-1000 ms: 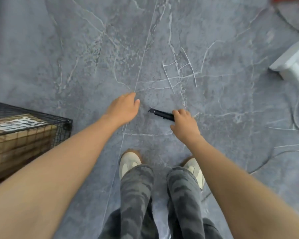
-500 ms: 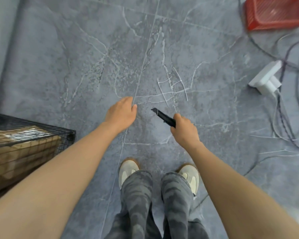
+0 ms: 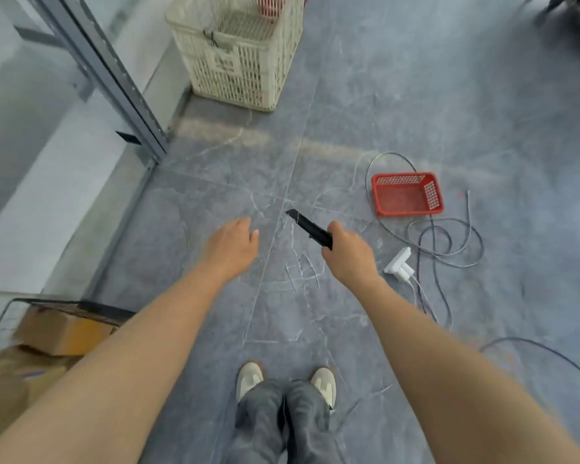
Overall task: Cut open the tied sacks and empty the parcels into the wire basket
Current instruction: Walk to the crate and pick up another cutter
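Note:
My right hand (image 3: 349,254) grips a black utility knife (image 3: 307,226) that points up and to the left, over the grey floor. My left hand (image 3: 231,246) hangs empty beside it, fingers loosely apart. At the lower left stands the black wire basket (image 3: 81,308) with brown cardboard parcels (image 3: 64,333) inside, partly hidden by my left forearm. No sack is in view.
A cream plastic crate (image 3: 241,51) stands ahead by the wall next to a grey metal rack post (image 3: 114,85). A small red tray (image 3: 407,194), a white power strip (image 3: 399,264) and loose cables (image 3: 449,242) lie on the floor to the right. My shoes (image 3: 248,380) are below.
My view has tilted up and forward, bringing the cream crate and rack post into sight. Both hands have stayed out in front, the knife still in my right hand.

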{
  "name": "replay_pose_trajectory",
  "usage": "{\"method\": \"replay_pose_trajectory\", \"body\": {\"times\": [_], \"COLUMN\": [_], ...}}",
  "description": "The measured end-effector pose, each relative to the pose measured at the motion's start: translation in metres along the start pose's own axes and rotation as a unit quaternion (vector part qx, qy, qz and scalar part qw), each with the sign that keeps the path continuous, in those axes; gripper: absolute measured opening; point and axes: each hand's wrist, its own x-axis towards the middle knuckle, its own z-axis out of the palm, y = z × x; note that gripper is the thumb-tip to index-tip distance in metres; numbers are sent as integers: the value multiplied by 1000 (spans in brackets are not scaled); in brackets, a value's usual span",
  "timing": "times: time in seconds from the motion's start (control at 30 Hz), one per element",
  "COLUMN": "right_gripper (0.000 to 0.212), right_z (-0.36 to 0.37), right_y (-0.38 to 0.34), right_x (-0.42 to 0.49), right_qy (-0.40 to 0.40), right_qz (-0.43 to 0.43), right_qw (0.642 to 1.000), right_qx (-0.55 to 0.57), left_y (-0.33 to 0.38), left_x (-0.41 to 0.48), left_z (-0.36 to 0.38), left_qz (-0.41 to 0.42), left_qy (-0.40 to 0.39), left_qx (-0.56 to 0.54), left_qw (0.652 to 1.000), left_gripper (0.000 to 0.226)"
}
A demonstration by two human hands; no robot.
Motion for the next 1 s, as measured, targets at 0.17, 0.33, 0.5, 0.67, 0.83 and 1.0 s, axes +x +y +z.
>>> {"method": "replay_pose_trajectory", "body": {"times": [0.17,0.33,0.5,0.67,0.83,1.0], "right_gripper": [15,20,21,17,19,17], "right_z": [-129,-237,-318,-378,-417,-436], "right_y": [-56,-108,-153,-188,-217,-231], "right_x": [-19,-42,-64,-86,-107,-124], "right_qy": [67,110,137,165,150,138], "right_qz": [-25,-47,-70,-82,-129,-166], "right_qw": [997,993,987,980,960,945], "right_qx": [7,11,32,75,196,248], "left_y": [52,90,111,123,131,141], "left_x": [-17,-39,-66,-96,-124,-146], "left_z": [-132,-250,-352,-424,-461,-478], "left_qz": [24,58,68,74,66,66], "left_qy": [56,120,192,241,262,274], "left_qx": [3,38,56,51,29,29], "left_qw": [998,990,977,966,962,959], "left_gripper": [37,30,36,34,43,47]}}
